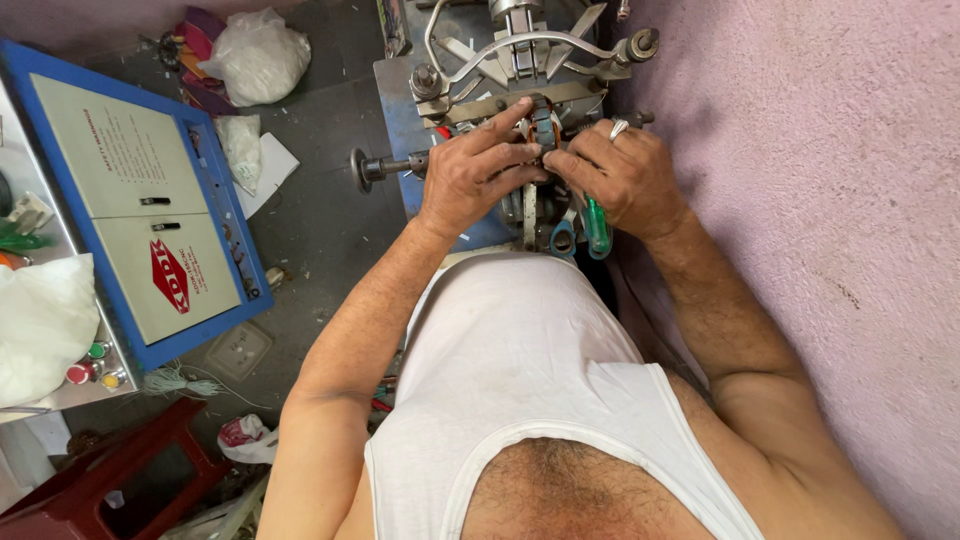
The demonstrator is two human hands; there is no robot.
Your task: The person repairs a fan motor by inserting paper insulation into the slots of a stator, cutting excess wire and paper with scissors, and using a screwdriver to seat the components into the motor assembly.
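A cabinet (150, 200) stands left of the machine (510, 90); a wall (820, 200) lies right.

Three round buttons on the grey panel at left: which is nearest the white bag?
The green button, topmost of the three, beside the white bag. The red button and yellow button sit lower.

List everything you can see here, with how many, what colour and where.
Metal machine: one, grey and blue, top centre by the wall.
Round part: one, dark, on the machine between both hands.
Screwdriver: one, green handle, under the right hand.
Control cabinet: one, blue with beige doors, left.
Plastic bags: several, white, on the floor and at left.
Stool: one, red, bottom left.
Wall: pink, right.
Left hand: on the round part.
Right hand: on the round part, ring on one finger.
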